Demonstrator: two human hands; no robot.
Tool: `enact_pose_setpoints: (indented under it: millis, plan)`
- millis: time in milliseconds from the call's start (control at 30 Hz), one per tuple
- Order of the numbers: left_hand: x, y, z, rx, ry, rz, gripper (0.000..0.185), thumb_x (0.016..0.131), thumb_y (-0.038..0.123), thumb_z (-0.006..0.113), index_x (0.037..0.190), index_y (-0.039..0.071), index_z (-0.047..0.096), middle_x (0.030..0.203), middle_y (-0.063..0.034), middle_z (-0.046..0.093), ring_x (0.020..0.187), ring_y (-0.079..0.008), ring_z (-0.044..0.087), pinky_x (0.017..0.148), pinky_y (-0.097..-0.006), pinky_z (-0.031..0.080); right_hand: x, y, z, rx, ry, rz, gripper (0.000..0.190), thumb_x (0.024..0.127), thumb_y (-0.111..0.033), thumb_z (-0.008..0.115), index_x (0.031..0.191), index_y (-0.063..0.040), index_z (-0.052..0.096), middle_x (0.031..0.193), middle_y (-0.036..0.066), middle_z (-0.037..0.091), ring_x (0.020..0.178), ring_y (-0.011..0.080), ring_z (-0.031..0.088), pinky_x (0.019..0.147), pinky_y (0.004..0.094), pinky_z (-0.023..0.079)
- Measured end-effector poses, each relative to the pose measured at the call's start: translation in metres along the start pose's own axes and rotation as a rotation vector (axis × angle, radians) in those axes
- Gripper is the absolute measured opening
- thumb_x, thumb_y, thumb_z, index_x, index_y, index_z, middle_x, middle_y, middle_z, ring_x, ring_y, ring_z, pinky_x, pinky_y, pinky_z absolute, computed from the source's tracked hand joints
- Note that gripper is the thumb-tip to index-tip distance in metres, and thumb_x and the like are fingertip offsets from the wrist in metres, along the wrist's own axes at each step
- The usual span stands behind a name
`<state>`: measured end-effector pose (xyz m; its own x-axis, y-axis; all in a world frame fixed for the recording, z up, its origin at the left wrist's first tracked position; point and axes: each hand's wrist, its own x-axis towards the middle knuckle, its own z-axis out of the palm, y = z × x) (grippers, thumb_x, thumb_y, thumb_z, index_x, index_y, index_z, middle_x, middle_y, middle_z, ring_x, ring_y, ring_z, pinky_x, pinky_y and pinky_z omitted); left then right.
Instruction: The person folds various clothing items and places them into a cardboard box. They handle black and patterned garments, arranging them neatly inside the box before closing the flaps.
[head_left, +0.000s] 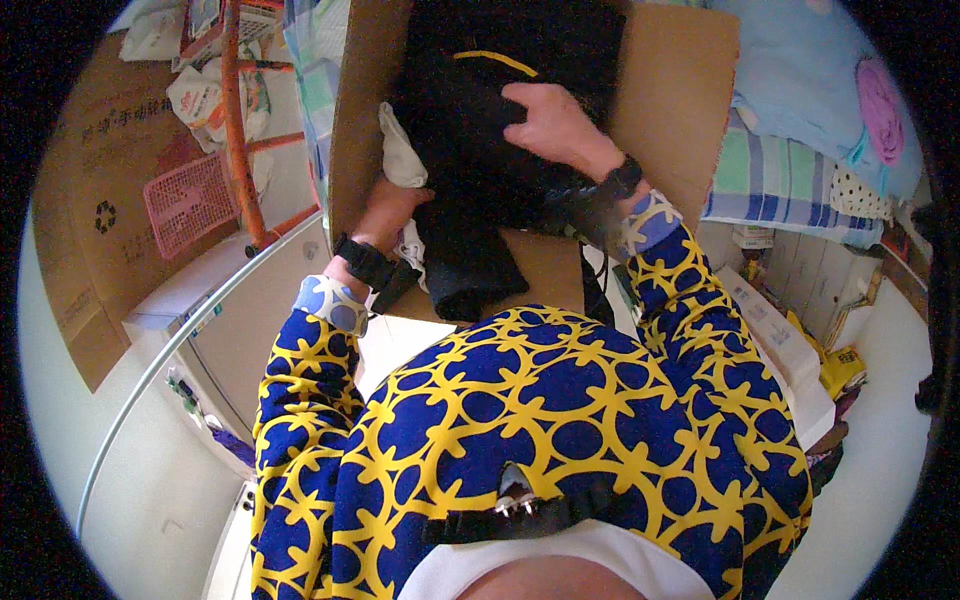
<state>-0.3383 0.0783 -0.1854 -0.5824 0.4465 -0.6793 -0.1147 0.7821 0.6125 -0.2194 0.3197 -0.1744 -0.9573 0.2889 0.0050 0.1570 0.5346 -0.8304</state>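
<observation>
Black fabric clothing with a short yellow strip lies bunched over an open cardboard box in front of me. My right hand is on the dark fabric, its thumb and forefinger curled around a bit of it near the yellow strip. At the garment's left side, my left hand reaches under its edge, with the fingers partly hidden. A whitish cloth lies just above that hand, and another pale piece shows below it. Whether the left hand grips anything is unclear.
On the right, blue bedding and a plaid sheet lie beside the box. An orange metal frame, a pink plastic basket and a large flattened carton stand at the left. A white long box is at the lower right.
</observation>
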Motion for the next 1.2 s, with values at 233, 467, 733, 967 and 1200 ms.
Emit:
enact_pose_setpoints:
  millis: [233,467,733,967,1200]
  plan:
    - [0.013,-0.037,-0.011,-0.043,-0.008,-0.028,0.056,0.073,0.015,0.065,0.123,-0.001,0.045,0.121,-0.0104,0.052,0.110,-0.0247,0.049,0.094,-0.0330,0.037,-0.011,0.027,-0.036,0.076,0.161,0.065,0.048,0.060,-0.023,0.066,0.101,0.001,0.059,0.093,0.022,0.061,0.079,0.0363,0.059,0.071,0.0382,0.049]
    - [0.013,-0.041,-0.010,-0.005,0.048,-0.037,0.056,0.072,0.016,0.066,0.121,-0.002,0.046,0.121,-0.0119,0.052,0.109,-0.0248,0.049,0.094,-0.0334,0.037,-0.020,0.040,-0.048,0.187,0.112,0.262,0.052,0.062,-0.020,0.072,0.106,0.005,0.057,0.092,0.013,0.064,0.074,0.0186,0.060,0.069,0.0281,0.048]
    - [0.000,-0.023,-0.009,-0.118,0.038,-0.057,0.062,0.068,0.016,0.070,0.121,-0.004,0.045,0.121,-0.0136,0.051,0.108,-0.0266,0.049,0.094,-0.0323,0.036,-0.050,-0.011,-0.111,0.420,0.228,0.204,0.039,0.069,-0.009,0.068,0.105,0.003,0.058,0.094,0.008,0.064,0.082,0.0148,0.059,0.076,0.0255,0.046]
    - [0.018,-0.059,-0.009,-0.103,0.100,-0.078,0.066,0.066,0.016,0.072,0.122,-0.005,0.042,0.124,-0.0148,0.047,0.111,-0.0264,0.045,0.094,-0.0325,0.034,-0.127,-0.045,-0.187,0.431,0.868,0.365,0.041,0.070,-0.004,0.066,0.110,0.003,0.056,0.103,0.011,0.061,0.092,0.0211,0.058,0.081,0.0296,0.047]
    - [0.013,-0.059,-0.027,0.109,-0.059,0.077,0.038,0.078,0.024,0.060,0.104,-0.004,0.060,0.108,-0.0102,0.061,0.099,-0.0234,0.055,0.089,-0.0315,0.039,-0.207,-0.074,-0.250,0.100,1.306,0.323,0.035,0.071,-0.002,0.067,0.104,0.003,0.059,0.102,0.013,0.061,0.087,0.0228,0.060,0.080,0.0320,0.048]
